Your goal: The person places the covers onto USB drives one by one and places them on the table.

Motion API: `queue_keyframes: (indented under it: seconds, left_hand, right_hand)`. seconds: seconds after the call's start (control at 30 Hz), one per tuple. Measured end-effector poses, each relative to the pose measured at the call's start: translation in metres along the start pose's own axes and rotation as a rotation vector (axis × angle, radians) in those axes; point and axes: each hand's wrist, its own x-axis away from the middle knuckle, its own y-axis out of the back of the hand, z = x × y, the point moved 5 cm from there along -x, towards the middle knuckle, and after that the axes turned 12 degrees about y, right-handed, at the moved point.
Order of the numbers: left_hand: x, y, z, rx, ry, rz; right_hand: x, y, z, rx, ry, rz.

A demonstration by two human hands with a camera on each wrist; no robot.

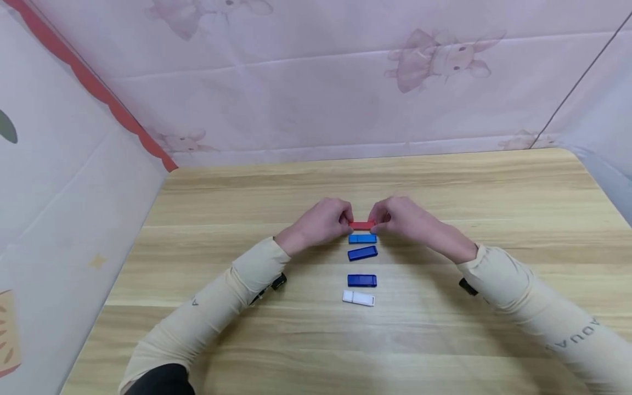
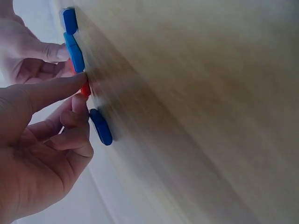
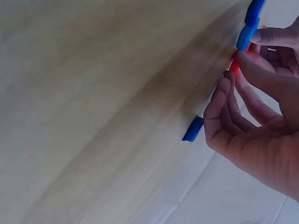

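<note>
A red USB flash drive (image 1: 362, 225) lies crosswise at the far end of a column of flash drives. My left hand (image 1: 325, 220) pinches its left end, while the right hand (image 1: 402, 219) pinches the right end. Fingertips cover both of its ends. Just on the near side of it is a light blue flash drive (image 1: 362, 239), with a slightly tilted dark blue one (image 1: 362, 253) after that. In the left wrist view, a dark blue flash drive (image 2: 101, 127) sits on the table beside the left fingers. The right wrist view has a dark blue drive (image 3: 193, 129) beyond the right fingers.
Closer to me in the same column are a dark blue flash drive (image 1: 362, 280) and a white one (image 1: 358, 298), with a wider gap before them. All rest on a wooden table (image 1: 237, 197). Patterned fabric walls (image 1: 306, 104) stand at the back and left.
</note>
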Motion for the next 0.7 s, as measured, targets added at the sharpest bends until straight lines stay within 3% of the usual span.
queue_keyframes:
  seconds: [0.2, 0.43, 0.7]
  left_hand:
    - [0.004, 0.01, 0.004, -0.007, 0.031, -0.007]
    - [0.011, 0.028, 0.019, -0.018, 0.1, -0.07]
    - [0.014, 0.026, 0.03, -0.098, 0.191, -0.083]
  right_hand:
    - [0.003, 0.001, -0.003, -0.006, -0.032, -0.01]
    - [0.013, 0.018, -0.006, 0.009, -0.044, -0.106]
    - [0.024, 0.032, -0.021, 0.043, -0.056, -0.15]
